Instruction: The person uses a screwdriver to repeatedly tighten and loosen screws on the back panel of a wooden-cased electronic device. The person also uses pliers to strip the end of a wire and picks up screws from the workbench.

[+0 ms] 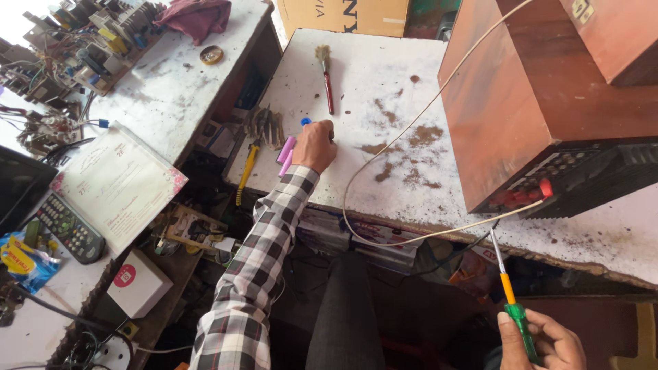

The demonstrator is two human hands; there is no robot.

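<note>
My left hand [314, 145], in a checked sleeve, reaches out to the white worktable [384, 82] and closes over something small near a blue cap [305, 121]; what it grips is hidden. Two pink cylinders [286, 155] lie just left of that hand at the table's edge. My right hand [541, 340], low at the bottom right, grips a screwdriver [508, 294] with a green and orange handle, its shaft pointing up toward a large brown and black box [534, 103] with red knobs. A cream cable [384, 147] loops from the box across the table.
A red-handled brush [327, 75] lies at the table's far side. A yellow-handled tool [245, 173] hangs over the left edge. The left bench holds circuit boards [82, 41], a maroon cloth [195, 17], a printed card [116, 181], a remote control [68, 229] and a white box [137, 282].
</note>
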